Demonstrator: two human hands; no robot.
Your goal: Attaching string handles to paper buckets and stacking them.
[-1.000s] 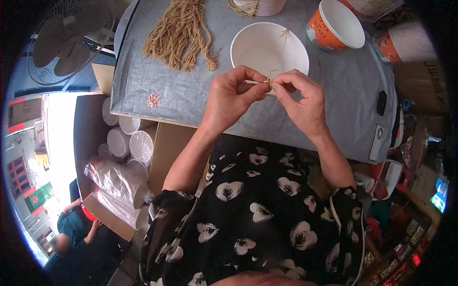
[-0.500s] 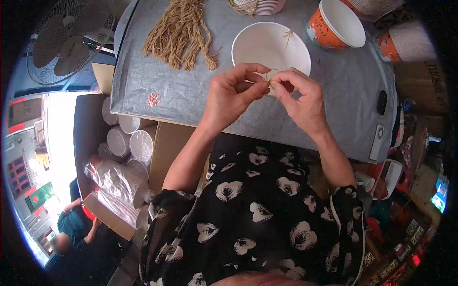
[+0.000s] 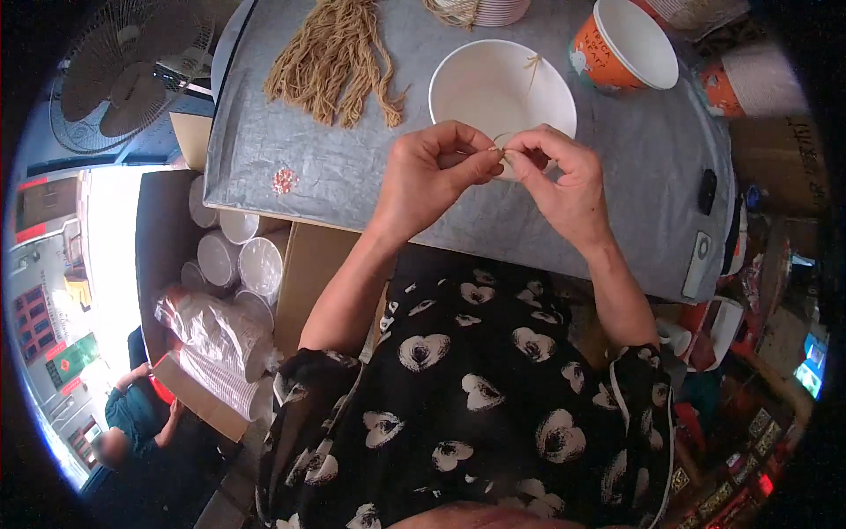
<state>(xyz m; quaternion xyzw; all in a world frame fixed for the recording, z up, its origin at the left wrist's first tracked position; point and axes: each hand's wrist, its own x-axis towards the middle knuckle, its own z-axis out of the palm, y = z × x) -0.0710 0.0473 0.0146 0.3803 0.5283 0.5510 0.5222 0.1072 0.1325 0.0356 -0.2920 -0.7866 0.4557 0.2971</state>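
Observation:
Over the near rim of a white paper bowl (image 3: pixel 493 88), my left hand (image 3: pixel 436 176) and my right hand (image 3: pixel 564 181) meet fingertip to fingertip. Both are closed in a pinch on a thin tan string (image 3: pixel 503 135), which bends in a small loop above the fingertips. Its exact shape between them is too small to make out. A knotted wisp of the same colour shows against the bowl's inner wall. Left of the bowl lies a thick bundle of tan cords (image 3: pixel 335 66). A small scatter of red and white bits (image 3: pixel 284 181) sits near the table's left edge.
An orange paper tub (image 3: pixel 604 57) and stacked tubs (image 3: pixel 502 11) stand at the back of the grey table (image 3: pixel 344 176). On its right lie a black object (image 3: pixel 706 191) and a white remote-like device (image 3: pixel 697 264). A carton (image 3: pixel 308 264) holds wrapped tubs; a fan (image 3: pixel 123 79) and another person (image 3: pixel 137 423) are left.
My hands have shifted very slightly, still pinching the string. The loop above the fingertips looks a little different. The bowl and cords stay in place.

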